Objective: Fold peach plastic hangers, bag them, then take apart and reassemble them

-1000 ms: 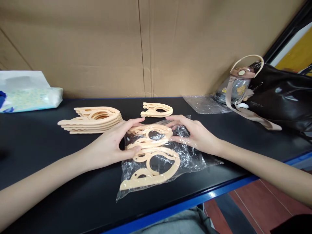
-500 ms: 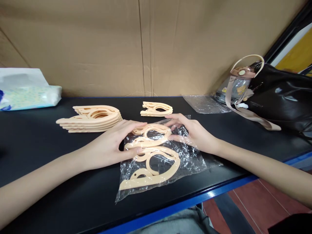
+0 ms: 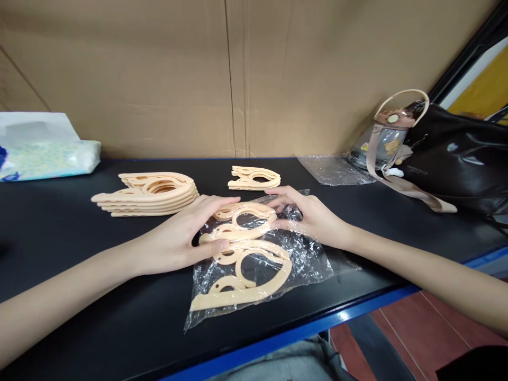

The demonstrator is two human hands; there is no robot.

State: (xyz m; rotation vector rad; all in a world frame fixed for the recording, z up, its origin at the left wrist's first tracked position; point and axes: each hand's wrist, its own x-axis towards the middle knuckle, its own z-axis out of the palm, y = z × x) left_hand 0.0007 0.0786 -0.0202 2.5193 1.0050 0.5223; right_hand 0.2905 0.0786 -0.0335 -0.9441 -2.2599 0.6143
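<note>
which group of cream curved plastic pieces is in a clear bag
The front group, touched by the left hand and right hand; the left cream stack and small back stack lie unbagged.

Head view, forward-down over table

The left forearm slants in from eight o'clock, left grip clasping, thumb apart from fingers. The right forearm extends from four o'clock, right grip clasping too.

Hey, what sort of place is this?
Probably a work area, maybe a workshop bench: a blue-edged black table with cardboard behind it, and matching beige pieces stacked near a clear bag.
</note>
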